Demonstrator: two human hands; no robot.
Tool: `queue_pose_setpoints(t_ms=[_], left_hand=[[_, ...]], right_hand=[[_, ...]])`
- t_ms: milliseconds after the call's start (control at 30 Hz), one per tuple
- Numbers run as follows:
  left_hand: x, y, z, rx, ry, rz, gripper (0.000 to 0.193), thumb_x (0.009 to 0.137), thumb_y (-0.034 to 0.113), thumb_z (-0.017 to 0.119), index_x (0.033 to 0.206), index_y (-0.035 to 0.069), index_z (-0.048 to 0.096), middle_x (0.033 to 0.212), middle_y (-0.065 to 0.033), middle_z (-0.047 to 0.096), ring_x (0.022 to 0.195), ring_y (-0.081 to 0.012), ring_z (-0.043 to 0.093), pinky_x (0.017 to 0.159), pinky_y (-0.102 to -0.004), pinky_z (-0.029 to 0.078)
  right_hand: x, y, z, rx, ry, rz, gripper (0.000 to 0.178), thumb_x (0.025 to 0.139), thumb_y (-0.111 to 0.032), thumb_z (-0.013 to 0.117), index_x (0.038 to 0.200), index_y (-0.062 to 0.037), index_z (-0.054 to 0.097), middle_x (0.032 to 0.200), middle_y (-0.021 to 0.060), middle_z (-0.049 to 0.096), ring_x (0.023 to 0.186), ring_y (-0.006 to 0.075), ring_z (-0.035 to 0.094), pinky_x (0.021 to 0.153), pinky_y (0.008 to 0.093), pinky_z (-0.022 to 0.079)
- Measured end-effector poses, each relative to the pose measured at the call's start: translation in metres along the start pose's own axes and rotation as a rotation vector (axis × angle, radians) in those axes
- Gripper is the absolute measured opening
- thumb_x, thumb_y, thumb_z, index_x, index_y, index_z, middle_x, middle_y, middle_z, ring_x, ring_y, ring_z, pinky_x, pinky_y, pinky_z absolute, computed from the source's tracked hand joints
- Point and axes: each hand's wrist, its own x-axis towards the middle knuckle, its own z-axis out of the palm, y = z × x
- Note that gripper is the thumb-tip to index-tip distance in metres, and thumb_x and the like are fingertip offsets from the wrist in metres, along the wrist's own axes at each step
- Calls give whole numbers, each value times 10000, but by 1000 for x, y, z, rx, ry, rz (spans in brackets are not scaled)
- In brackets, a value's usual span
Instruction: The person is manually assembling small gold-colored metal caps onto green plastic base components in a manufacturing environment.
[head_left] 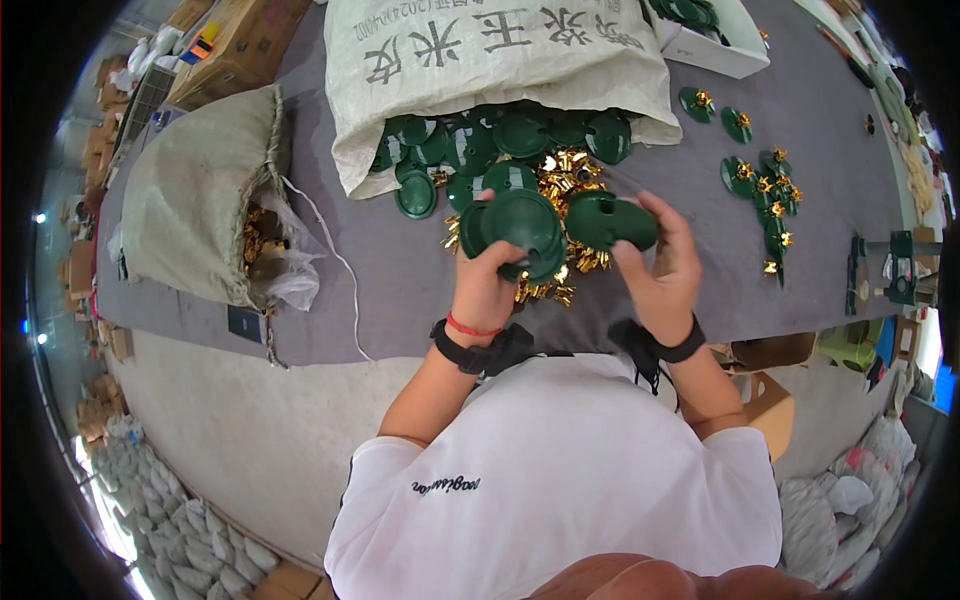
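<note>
My left hand (485,285) is closed on a small stack of round dark green plastic discs (522,228), its thumb over their near edge. My right hand (668,262) grips a single green disc (605,222), tilted, with the thumb below and fingers at its far right. That disc has a small notch or hole near its middle. Beneath and between the hands lies a heap of shiny gold metal clips (568,178), partly hidden by the discs. More loose green discs (470,148) spill from the mouth of a white woven sack (500,65) just beyond.
At the right of the grey-covered table (400,275) lie several green discs with gold pieces fitted (775,190). A white box (715,45) with green discs stands far right. On the left is a drawstring bag (200,195) holding gold pieces; a white cord (330,240) trails from it.
</note>
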Motion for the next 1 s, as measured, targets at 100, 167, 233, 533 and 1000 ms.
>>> queue_pose_setpoints(t_ms=[100,167,233,533,1000], left_hand=[[-10,-5,12,-158,-103,-98,691,692,-61,450,1350,107,322,1140,-76,529,1041,-210,534,901,-357,449],[-9,-5,12,-206,-129,-109,554,800,51,483,1335,113,352,1200,-78,518,1096,-218,516,953,-380,415],[-8,-4,7,-333,-144,-144,485,914,327,417,1319,62,395,1250,-123,514,1139,-249,507,988,-396,391],[-5,-17,-2,-250,-266,-248,596,956,549,218,1308,113,420,1285,-61,490,1189,-216,461,985,-406,383],[-9,-30,-4,32,-154,-113,426,952,265,478,1320,108,331,1253,-57,476,1145,-183,480,971,-371,391]], right_hand=[[15,11,11,-541,-201,-593,397,759,-24,642,1148,-53,568,1114,98,556,1008,251,532,935,384,403],[14,15,18,-468,-290,-579,435,710,-46,665,1137,-65,582,1127,110,539,1020,308,498,938,433,387],[8,13,22,-330,-371,-520,485,693,-78,687,1162,-70,563,1166,126,513,1073,326,461,935,439,392],[1,35,30,-376,-253,-489,482,782,-222,678,1192,-39,504,1150,143,512,1031,333,491,883,418,414],[-9,32,36,-236,-68,-231,347,912,-203,512,1183,12,485,1103,186,533,991,322,518,881,389,401]])
